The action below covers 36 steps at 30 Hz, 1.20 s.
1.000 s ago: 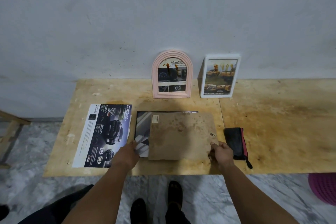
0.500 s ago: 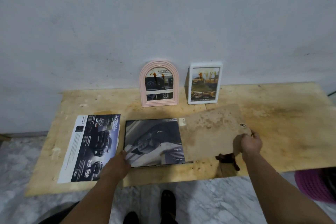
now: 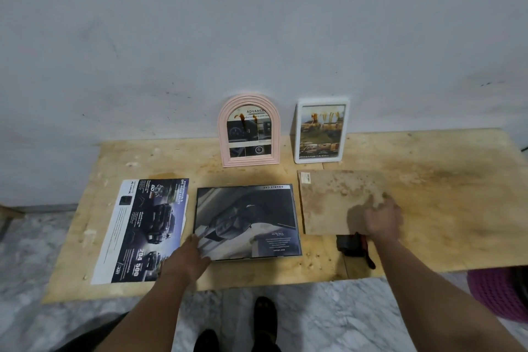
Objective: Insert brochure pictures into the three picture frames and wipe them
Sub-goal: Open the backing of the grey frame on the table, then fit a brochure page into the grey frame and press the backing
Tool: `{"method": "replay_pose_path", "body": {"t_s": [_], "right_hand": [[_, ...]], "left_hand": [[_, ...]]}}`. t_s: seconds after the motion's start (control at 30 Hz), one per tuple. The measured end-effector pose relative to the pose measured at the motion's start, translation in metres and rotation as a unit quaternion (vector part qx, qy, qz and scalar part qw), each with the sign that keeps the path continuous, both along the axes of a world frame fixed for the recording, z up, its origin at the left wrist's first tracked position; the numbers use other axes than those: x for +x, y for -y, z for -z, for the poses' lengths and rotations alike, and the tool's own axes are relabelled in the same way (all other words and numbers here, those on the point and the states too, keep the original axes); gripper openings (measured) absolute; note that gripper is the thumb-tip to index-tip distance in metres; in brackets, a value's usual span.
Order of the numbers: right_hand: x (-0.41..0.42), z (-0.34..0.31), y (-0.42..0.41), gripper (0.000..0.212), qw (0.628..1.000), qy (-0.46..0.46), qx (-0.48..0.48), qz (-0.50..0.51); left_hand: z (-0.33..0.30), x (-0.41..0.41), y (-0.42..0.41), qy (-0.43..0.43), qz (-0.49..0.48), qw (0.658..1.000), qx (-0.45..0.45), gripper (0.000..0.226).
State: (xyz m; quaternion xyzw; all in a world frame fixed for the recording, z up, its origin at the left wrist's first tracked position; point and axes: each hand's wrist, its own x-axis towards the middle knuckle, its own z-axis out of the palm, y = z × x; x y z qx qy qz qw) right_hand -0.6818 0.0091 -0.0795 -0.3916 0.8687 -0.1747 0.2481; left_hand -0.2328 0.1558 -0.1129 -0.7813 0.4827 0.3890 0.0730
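A black picture frame (image 3: pixel 257 258) lies flat on the wooden table (image 3: pixel 445 208) with a dark car brochure picture (image 3: pixel 245 220) in it. My left hand (image 3: pixel 188 257) rests with its fingers flat on the frame's lower left corner. To the right of the frame lies the brown backing board (image 3: pixel 328 203), and my right hand (image 3: pixel 383 218) grips it at its lower right edge. A pink arched frame (image 3: pixel 224 134) and a white frame (image 3: pixel 297 134), both holding pictures with brown smears on the glass, lean against the wall.
A loose car brochure sheet (image 3: pixel 143 228) lies left of the black frame. A black cloth with red trim (image 3: pixel 353 246) pokes out from under the board near the front edge. A purple object (image 3: pixel 497 291) stands on the floor at the right.
My right hand lifted the backing board off the black frame and carried it to the right, laying it partly over the cloth. The picture in the frame is now uncovered. My left hand stayed put.
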Motion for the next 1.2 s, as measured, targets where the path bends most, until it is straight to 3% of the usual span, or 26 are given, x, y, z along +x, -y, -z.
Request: {"method": "replay_pose_path", "body": {"t_s": [0.1, 0.2, 0.33, 0.5, 0.6, 0.87, 1.2], "right_hand": [[0.041, 0.001, -0.007, 0.046, 0.982, -0.045, 0.015, -0.185], [0.086, -0.003, -0.011, 0.042, 0.929, -0.086, 0.011, -0.359], [0.136, 0.010, -0.005, 0.054, 0.868, -0.139, 0.055, -0.473], [0.167, 0.035, 0.003, 0.121, 0.843, -0.160, 0.170, -0.486], [0.170, 0.043, 0.004, 0.141, 0.830, -0.173, 0.209, -0.487], [0.170, 0.051, -0.003, 0.147, 0.837, -0.149, 0.253, -0.462], [0.169, 0.046, -0.004, 0.149, 0.853, -0.140, 0.228, -0.448]], "left_hand": [[-0.003, -0.004, 0.000, 0.002, 0.013, 1.000, -0.007, 0.088], [-0.005, -0.005, 0.002, 0.003, 0.018, 1.000, -0.006, 0.084], [-0.004, -0.005, 0.003, -0.007, 0.005, 1.000, -0.015, 0.079], [-0.005, -0.009, 0.002, 0.008, -0.004, 1.000, -0.012, 0.076], [-0.007, -0.010, 0.001, 0.017, 0.000, 1.000, -0.005, 0.071], [-0.006, -0.013, 0.001, 0.026, -0.009, 1.000, 0.002, 0.071], [-0.004, -0.017, 0.001, 0.030, -0.018, 0.999, 0.005, 0.069]]}}
